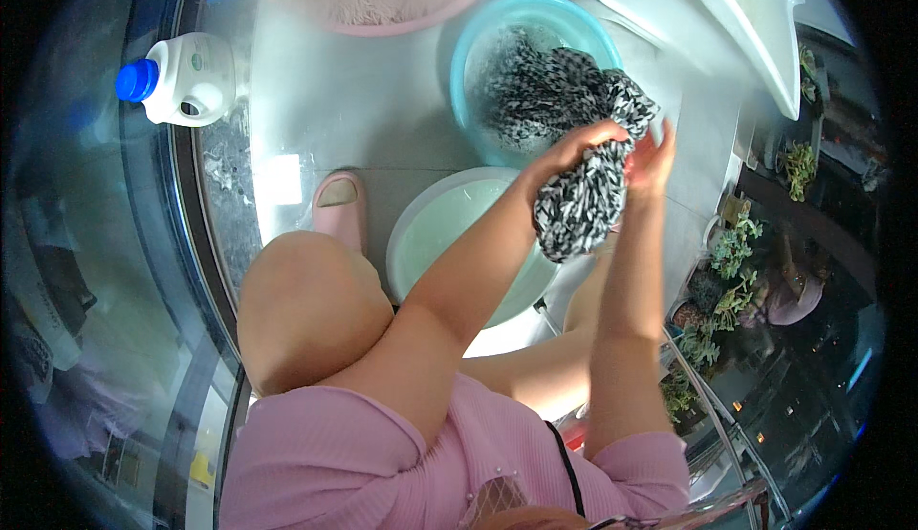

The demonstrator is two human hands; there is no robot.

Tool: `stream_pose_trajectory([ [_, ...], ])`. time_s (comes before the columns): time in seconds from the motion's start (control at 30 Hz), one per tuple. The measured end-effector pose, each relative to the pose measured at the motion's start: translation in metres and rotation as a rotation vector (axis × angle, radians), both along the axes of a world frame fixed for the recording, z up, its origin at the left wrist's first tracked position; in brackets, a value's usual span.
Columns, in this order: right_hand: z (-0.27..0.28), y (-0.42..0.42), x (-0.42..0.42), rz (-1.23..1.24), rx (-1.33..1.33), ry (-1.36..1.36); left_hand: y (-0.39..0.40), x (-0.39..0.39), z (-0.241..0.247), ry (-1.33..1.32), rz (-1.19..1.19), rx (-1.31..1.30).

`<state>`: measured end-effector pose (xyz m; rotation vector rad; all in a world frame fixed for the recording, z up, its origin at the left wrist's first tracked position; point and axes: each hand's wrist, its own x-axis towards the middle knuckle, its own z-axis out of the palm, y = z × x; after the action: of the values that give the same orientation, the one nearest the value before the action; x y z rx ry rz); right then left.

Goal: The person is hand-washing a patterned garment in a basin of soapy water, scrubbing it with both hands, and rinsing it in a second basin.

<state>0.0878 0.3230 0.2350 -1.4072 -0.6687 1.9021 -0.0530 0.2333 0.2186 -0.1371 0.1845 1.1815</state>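
A wet black-and-white knitted fabric (584,99) lies partly in a turquoise plastic basin (459,63) of water, and its near end is lifted over the basin's rim. My left hand (584,144) grips the bunched fabric just outside the rim, with a rounded part hanging below. Close against the right side of the bunch is my right hand (651,160), fingers raised and blurred; whether it grips the fabric cannot be told. Below the hanging part, a white basin (412,236) of water stands between my legs, partly hidden by my left forearm.
A pink tub (430,20) with fluffy pale fabric stands at the top. On the left, a white jug with a blue cap (193,78) is beside the sliding door track (190,171). A white sink-like fixture (760,35) and potted plants (731,250) are on the right.
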Motion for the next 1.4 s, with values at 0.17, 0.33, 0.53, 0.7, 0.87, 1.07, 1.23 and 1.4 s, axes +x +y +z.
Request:
stream_pose_trajectory([
  [0.17, -0.052, -0.072, -0.049, 0.118, -0.26, 0.787, -0.002, 0.007, 0.053, -0.26, -0.258, -0.008],
  [0.33, -0.019, -0.078, -0.101, -0.099, -0.038, 1.051, -0.007, 0.031, 0.06, -0.821, -0.048, 0.072],
  [0.53, -0.008, -0.083, -0.03, -0.076, -0.121, 0.82, 0.004, 0.027, 0.065, -0.98, 0.044, -0.083],
  [0.7, 0.007, -0.051, 0.006, -0.018, -0.13, 0.394, -0.008, 0.01, 0.074, -0.575, -0.125, -0.289],
  [0.87, 0.008, 0.001, 0.023, 0.183, -0.172, -0.051, -0.014, 0.025, 0.041, -0.328, -0.243, -0.079],
  [1.07, 0.016, 0.039, -0.002, 0.825, 0.043, -0.741, -0.016, 0.045, 0.025, -0.023, -0.27, -0.199],
  [1.23, 0.002, 0.03, -0.029, 1.235, 0.418, -1.02, -0.015, 0.086, -0.014, 0.318, -0.064, -0.207],
  [1.4, -0.028, 0.024, -0.048, 1.545, 0.363, -1.453, -0.017, 0.113, -0.065, 0.909, 0.118, -0.089],
])
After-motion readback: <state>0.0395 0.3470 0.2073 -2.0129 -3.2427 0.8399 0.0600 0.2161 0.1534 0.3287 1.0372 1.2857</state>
